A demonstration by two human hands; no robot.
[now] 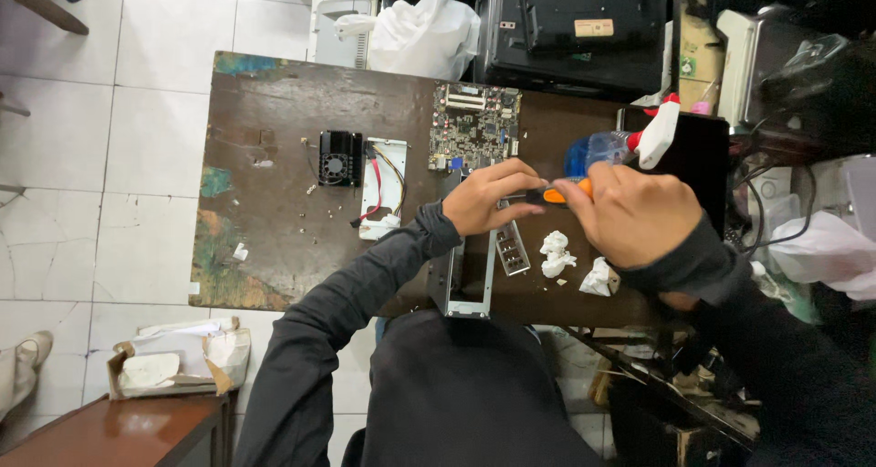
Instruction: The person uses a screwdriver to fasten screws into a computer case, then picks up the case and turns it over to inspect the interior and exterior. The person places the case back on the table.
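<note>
Two hands meet over the dark worktop (274,139). The right hand (634,213) has its fingers wrapped tight around the orange screwdriver (561,193). The left hand (488,196) pinches the screwdriver's front end with bent fingers. Just under the fingers sits a grey metal case (470,280). A green circuit board (474,128) lies just above them. White paper wads (554,253) lie below the right hand.
</note>
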